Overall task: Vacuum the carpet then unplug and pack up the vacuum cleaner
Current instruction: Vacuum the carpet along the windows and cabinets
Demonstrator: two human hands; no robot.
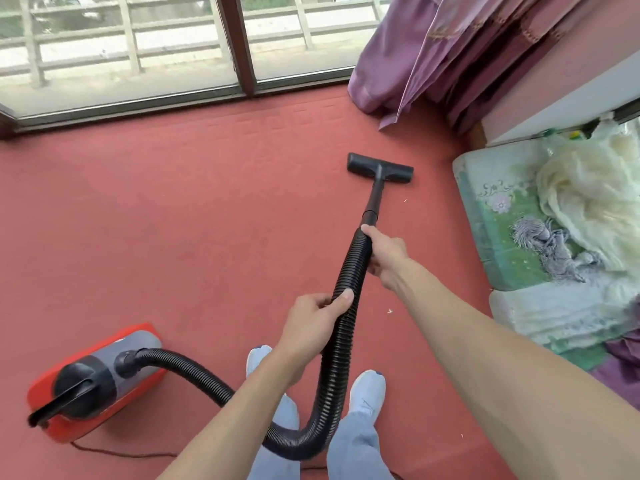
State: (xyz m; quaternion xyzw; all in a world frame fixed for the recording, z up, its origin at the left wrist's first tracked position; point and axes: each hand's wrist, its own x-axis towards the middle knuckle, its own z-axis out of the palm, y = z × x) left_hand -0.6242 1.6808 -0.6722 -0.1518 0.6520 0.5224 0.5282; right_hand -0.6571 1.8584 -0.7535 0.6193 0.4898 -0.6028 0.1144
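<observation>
Head view. The left grip [313, 323] curls round the ribbed black hose [332, 382] at mid-length. The right grip [384, 258] holds the hose's upper end, just below the rigid wand [375, 199]. The floor head [381, 168] lies flat on the red carpet [173, 220], near the curtain [415, 46]. The red-and-grey vacuum cleaner [104, 379] sits on the carpet at lower left, its cord [121, 453] trailing beneath. Bedding [519, 220] lies at right.
</observation>
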